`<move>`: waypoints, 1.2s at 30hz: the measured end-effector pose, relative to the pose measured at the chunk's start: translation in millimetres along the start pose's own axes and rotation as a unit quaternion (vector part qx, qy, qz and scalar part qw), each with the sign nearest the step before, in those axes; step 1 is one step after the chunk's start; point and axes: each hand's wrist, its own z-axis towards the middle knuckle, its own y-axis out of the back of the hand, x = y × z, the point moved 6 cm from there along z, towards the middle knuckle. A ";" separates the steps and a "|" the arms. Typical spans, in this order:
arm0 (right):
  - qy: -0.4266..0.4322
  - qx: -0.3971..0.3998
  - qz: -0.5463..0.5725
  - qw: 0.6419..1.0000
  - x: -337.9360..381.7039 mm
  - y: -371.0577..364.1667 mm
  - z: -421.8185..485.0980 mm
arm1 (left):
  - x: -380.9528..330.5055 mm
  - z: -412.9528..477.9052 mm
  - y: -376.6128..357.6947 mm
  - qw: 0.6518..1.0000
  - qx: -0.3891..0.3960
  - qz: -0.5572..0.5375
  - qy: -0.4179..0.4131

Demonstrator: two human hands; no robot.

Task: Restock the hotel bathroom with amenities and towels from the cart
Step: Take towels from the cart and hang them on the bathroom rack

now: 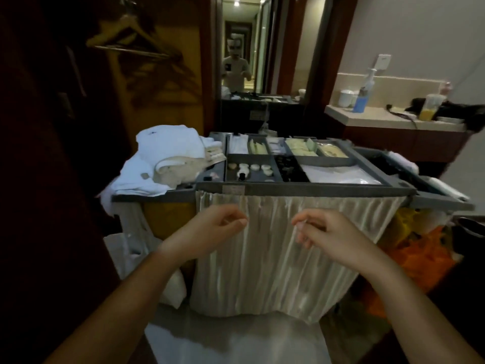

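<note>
A grey housekeeping cart (301,189) stands in front of me, its front hung with a pleated cream curtain (275,258). Its top tray holds compartments of small amenities: little bottles and caps (248,169), dark bottles (290,168), packets (301,147) and a clear plastic bag (338,174). White and beige towels (168,156) lie piled on the cart's left end. My left hand (217,227) and my right hand (322,229) hover side by side just in front of the curtain, fingers loosely curled, holding nothing.
A dark wardrobe with wooden hangers (131,35) is on the left. A mirror (246,43) stands behind the cart. A counter (388,118) at back right holds a blue pump bottle (363,97), cups and dark items. Orange and yellow bags (420,248) hang on the cart's right.
</note>
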 end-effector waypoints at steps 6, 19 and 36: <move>0.044 0.046 -0.014 0.998 -17.9 8.8 135.1 | 36.8 101.8 41.3 0.995 -0.052 0.051 0.062; 0.137 0.169 -0.013 0.976 -6.9 -20.8 369.8 | 129.0 204.8 151.1 0.954 -0.224 0.060 0.190; 0.058 0.178 0.015 0.982 25.8 -126.9 573.3 | 313.4 312.7 279.2 0.934 -0.222 0.151 0.235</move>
